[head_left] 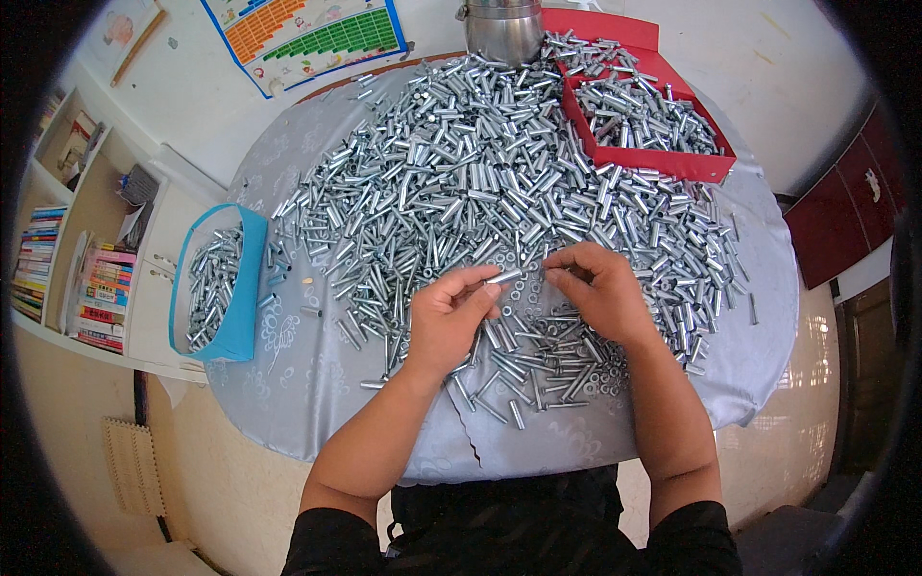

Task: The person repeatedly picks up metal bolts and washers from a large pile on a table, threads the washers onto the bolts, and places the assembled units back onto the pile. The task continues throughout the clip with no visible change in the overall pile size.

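Observation:
My left hand is closed, thumb against fingers, on a shiny metal sleeve that points toward my right hand. My right hand is a short way off, its thumb and forefinger pinched together. What sits in that pinch is too small to make out. Below and between the hands lie loose hex nuts and long bolts. A wide heap of silvery metal sleeves spreads beyond both hands.
The heap covers much of a round table with a grey cloth. A blue bin of metal parts stands at left, a red box of sleeves at the far right. Behind the heap is a steel pot; bookshelves line the left.

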A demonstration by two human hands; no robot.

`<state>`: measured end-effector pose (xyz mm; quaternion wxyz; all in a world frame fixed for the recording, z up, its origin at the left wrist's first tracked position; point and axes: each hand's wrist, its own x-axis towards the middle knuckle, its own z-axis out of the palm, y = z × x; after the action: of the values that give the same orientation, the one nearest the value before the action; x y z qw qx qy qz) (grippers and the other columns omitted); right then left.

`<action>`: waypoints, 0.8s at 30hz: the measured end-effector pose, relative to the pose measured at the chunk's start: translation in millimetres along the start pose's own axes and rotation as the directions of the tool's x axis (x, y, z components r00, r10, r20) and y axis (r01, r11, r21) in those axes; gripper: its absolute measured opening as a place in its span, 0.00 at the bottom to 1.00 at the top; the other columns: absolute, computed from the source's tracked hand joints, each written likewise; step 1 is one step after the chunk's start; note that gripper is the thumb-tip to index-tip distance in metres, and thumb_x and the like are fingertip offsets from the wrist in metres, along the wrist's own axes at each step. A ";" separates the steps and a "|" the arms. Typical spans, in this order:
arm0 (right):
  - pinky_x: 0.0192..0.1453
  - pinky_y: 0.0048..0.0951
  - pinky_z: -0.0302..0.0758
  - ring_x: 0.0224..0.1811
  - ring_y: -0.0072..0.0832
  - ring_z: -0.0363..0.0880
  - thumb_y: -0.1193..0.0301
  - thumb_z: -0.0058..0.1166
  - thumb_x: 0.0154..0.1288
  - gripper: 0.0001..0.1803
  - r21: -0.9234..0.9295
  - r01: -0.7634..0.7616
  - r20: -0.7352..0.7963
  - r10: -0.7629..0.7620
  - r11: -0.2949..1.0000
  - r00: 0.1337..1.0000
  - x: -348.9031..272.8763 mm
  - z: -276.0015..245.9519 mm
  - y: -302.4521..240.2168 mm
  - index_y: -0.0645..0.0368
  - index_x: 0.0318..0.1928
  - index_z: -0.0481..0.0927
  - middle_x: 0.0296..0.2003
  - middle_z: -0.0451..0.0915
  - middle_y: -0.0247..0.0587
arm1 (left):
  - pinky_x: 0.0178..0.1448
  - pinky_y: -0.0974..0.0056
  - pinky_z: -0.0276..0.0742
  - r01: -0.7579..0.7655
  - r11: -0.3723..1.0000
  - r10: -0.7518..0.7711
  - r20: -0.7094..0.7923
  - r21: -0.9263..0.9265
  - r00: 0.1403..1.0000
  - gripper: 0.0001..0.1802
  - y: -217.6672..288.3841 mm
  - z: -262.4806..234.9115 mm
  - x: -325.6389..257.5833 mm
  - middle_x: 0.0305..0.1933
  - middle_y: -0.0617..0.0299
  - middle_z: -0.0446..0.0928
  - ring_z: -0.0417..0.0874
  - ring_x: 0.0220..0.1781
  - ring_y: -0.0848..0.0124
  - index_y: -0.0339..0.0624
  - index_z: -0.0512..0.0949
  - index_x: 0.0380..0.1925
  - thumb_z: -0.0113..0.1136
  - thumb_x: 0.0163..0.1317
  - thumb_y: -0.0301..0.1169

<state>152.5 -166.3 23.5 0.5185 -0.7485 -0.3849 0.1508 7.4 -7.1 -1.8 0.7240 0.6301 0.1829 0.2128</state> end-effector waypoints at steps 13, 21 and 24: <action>0.38 0.23 0.78 0.33 0.22 0.82 0.79 0.57 0.63 0.05 0.417 -0.204 0.104 0.177 0.886 0.979 0.6 10.4 3.5 0.68 0.38 0.79 0.32 0.82 0.37 | 0.39 0.72 0.80 0.049 0.998 -0.049 0.009 0.044 0.999 0.13 2.5 2.0 -2.6 0.41 0.56 0.84 0.83 0.32 0.75 0.32 0.79 0.48 0.59 0.63 0.22; 0.40 0.24 0.80 0.34 0.22 0.82 0.79 0.59 0.62 0.06 0.485 -0.212 0.174 0.143 0.848 0.974 1.4 10.2 11.0 0.68 0.39 0.80 0.34 0.82 0.39 | 0.39 0.71 0.81 0.029 0.999 -0.030 0.027 0.034 0.999 0.13 1.1 1.8 -2.8 0.40 0.54 0.84 0.83 0.33 0.74 0.32 0.79 0.48 0.59 0.63 0.21; 0.40 0.24 0.80 0.34 0.22 0.82 0.79 0.59 0.62 0.06 0.501 -0.211 0.184 0.135 0.839 0.974 1.9 7.9 10.2 0.67 0.39 0.80 0.34 0.82 0.39 | 0.39 0.71 0.81 0.025 1.000 -0.026 0.034 0.019 0.999 0.13 1.0 2.6 -2.8 0.40 0.54 0.84 0.83 0.33 0.74 0.32 0.79 0.48 0.59 0.63 0.21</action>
<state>153.1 -161.5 11.5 0.6561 -0.6005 -0.2967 0.3478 6.3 -10.6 -0.4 0.7239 0.6380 0.1804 0.1909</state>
